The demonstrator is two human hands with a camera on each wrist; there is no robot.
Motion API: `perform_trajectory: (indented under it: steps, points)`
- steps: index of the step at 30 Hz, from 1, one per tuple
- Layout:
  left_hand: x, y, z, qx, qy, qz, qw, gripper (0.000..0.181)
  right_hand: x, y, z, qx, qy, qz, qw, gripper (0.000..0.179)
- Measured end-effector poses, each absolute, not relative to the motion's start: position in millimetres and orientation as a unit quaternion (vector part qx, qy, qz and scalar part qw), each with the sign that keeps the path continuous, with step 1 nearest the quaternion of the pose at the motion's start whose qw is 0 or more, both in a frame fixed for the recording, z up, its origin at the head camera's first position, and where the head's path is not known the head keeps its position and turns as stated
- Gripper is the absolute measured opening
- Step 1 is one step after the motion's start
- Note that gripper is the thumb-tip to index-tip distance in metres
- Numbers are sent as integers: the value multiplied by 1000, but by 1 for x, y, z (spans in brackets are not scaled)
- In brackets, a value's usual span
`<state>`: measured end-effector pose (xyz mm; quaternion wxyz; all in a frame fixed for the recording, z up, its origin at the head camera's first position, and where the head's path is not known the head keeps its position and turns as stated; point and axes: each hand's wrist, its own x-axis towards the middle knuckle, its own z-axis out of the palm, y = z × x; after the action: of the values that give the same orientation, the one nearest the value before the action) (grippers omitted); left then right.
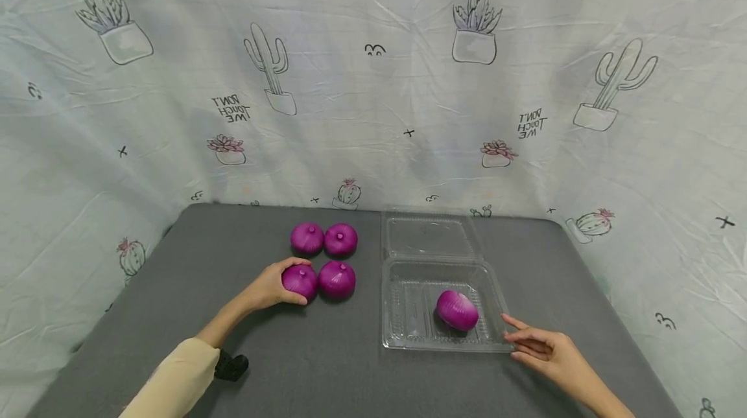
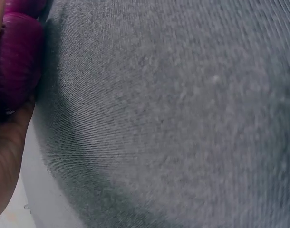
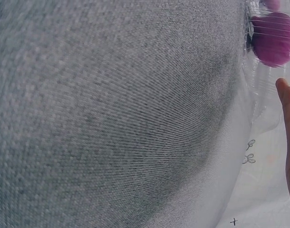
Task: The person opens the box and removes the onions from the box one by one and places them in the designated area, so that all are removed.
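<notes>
At the left of the head view, my left hand [image 1: 273,285] holds a purple onion [image 1: 300,281] between fingers and thumb; the onion sits on the grey table. In the left wrist view, that onion [image 2: 17,59] lies against the palm side. A second onion [image 1: 337,279] is beside it on the right. A clear plastic clamshell box [image 1: 408,339] lies with its lid spread back, and one onion [image 1: 458,310] rests tilted inside. My right hand [image 1: 545,347] is at the box's right edge, fingertips at the rim and fingers mostly straight.
Two more onions [image 1: 341,240] stand side by side behind the front pair. The transparent lid [image 1: 432,237] lies flat toward the back of the table. Behind and beside the table hangs a white cloth [image 1: 373,100] with cactus drawings. A black strap [image 1: 231,366] shows at the left wrist.
</notes>
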<state>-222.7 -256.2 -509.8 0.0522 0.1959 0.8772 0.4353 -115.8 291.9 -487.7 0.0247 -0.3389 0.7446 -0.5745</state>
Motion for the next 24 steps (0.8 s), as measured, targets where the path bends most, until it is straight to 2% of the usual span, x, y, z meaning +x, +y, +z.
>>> perform_trajectory:
  steps: [8, 24]
  points:
    - [-224, -253, -507, 198, 877, 433, 60, 75, -117, 292, -487, -338, 746, -574, 15, 29]
    - [-226, -249, -502, 207, 889, 404, 65, 77, -121, 294, -488, -338, 742, -578, 33, 25]
